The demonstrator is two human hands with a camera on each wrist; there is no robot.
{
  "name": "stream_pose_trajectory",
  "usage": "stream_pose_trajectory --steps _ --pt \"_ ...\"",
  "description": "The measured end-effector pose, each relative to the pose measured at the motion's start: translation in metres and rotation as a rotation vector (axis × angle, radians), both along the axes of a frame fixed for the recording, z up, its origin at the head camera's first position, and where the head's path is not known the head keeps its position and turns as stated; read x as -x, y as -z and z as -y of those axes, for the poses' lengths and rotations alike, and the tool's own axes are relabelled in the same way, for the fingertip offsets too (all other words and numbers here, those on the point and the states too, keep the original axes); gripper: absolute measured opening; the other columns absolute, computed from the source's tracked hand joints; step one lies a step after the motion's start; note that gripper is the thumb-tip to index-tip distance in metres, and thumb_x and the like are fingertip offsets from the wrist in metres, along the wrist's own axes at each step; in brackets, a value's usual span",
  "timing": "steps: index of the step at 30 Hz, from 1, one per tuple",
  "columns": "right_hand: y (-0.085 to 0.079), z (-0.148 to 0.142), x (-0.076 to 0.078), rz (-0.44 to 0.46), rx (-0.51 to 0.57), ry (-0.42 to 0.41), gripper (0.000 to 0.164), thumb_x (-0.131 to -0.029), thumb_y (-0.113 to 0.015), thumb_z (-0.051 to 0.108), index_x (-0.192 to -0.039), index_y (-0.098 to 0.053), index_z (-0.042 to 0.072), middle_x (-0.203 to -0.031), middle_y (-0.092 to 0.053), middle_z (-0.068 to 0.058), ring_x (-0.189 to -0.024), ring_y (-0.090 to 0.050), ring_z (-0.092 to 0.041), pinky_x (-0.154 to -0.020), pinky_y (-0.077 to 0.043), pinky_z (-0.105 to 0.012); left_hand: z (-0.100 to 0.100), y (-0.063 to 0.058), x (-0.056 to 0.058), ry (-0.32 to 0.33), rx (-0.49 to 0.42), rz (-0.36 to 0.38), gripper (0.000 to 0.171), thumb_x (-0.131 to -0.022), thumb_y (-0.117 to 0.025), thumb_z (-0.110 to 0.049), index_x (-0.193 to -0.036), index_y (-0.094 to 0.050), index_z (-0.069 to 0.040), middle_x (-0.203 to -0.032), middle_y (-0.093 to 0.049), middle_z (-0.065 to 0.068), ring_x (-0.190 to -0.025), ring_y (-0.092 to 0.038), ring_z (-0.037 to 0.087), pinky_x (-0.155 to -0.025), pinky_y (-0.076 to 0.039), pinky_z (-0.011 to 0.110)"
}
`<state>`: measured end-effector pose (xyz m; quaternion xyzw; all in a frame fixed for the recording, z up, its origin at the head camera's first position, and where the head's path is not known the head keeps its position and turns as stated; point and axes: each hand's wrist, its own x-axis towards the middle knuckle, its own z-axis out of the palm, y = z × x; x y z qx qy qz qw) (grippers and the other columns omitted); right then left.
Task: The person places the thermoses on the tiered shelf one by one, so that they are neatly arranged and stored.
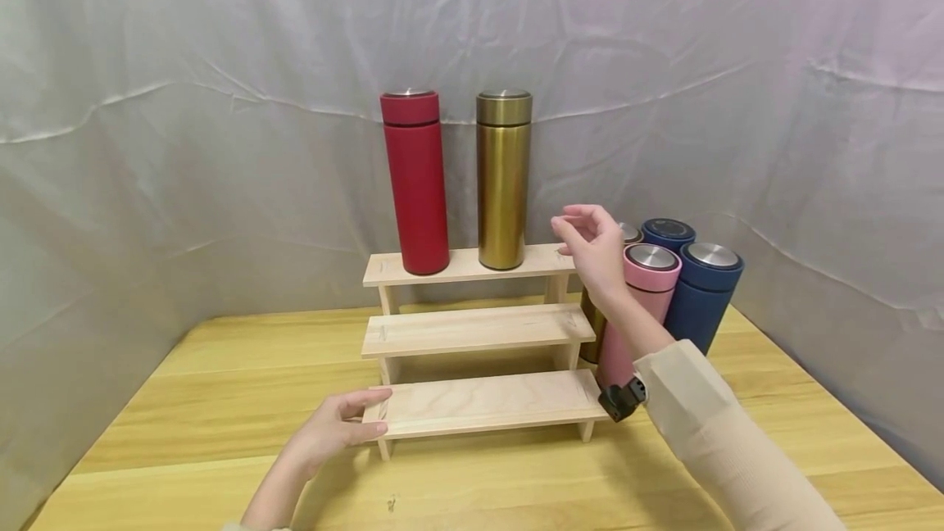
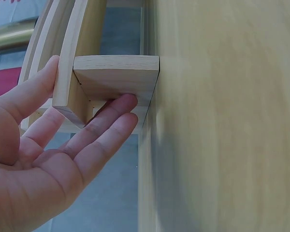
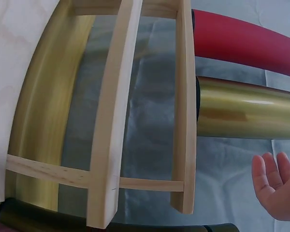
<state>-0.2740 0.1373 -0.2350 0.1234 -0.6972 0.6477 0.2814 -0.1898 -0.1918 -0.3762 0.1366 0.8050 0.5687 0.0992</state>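
Note:
A three-step wooden stand [image 1: 479, 333] rises on the table. My left hand [image 1: 335, 428] grips the left end of its lowest step; in the left wrist view, the thumb lies against the board and two fingers reach the side support [image 2: 118, 77]. On the top step stand a red bottle [image 1: 416, 187] and a gold bottle [image 1: 505, 187], both upright. My right hand [image 1: 597, 248] is raised by the top step's right end, fingers loosely bent and holding nothing. A gap separates it from the gold bottle [image 3: 246, 107] in the right wrist view.
Right of the stand, beneath my right forearm, are a pink bottle [image 1: 649, 277], a dark blue bottle [image 1: 696, 297], another blue one [image 1: 667, 232] behind, and a bronze bottle [image 1: 592, 326] partly hidden by my hand. Grey cloth [image 1: 295, 211] hangs around the wooden table [image 1: 192, 408].

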Motion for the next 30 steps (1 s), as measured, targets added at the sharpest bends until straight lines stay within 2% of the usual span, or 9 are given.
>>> stream_pose_trajectory --steps 7,15,23,30 --pt "0.008 -0.004 -0.011 0.014 -0.011 -0.017 0.024 -0.085 -0.058 0.004 -0.103 -0.052 -0.010 -0.083 -0.059 0.001 -0.074 -0.058 -0.007 -0.064 -0.051 -0.026 0.000 -0.001 -0.001 0.009 0.002 -0.002 0.051 -0.081 -0.065 -0.015 -0.126 -0.046 0.003 -0.131 -0.039 0.026 -0.114 -0.031 0.047 -0.086 -0.032 0.061" --pt "0.021 -0.011 -0.024 0.024 -0.067 -0.022 0.022 -0.087 -0.058 0.007 -0.101 -0.053 -0.009 -0.088 -0.061 -0.008 -0.076 -0.058 -0.007 -0.063 -0.050 -0.021 0.001 0.000 -0.001 0.021 0.002 0.003 0.052 -0.082 -0.064 -0.016 -0.126 -0.046 0.004 -0.131 -0.039 0.027 -0.113 -0.032 0.045 -0.085 -0.034 0.060" --pt "0.029 -0.014 -0.034 -0.003 -0.078 -0.040 0.023 -0.086 -0.057 0.002 -0.103 -0.052 -0.012 -0.087 -0.060 0.004 -0.076 -0.057 -0.008 -0.061 -0.049 -0.019 0.001 -0.001 -0.001 0.043 0.001 -0.021 0.052 -0.083 -0.063 -0.017 -0.126 -0.044 0.005 -0.131 -0.038 0.028 -0.111 -0.035 0.044 -0.084 -0.037 0.057" --pt "0.034 -0.017 -0.045 -0.014 -0.103 -0.032 0.020 -0.085 -0.058 0.002 -0.100 -0.055 -0.010 -0.090 -0.061 -0.008 -0.072 -0.057 -0.006 -0.063 -0.050 -0.020 0.000 -0.001 -0.001 0.021 -0.006 0.005 0.051 -0.082 -0.063 -0.014 -0.126 -0.045 0.004 -0.131 -0.038 0.027 -0.112 -0.035 0.044 -0.086 -0.035 0.058"
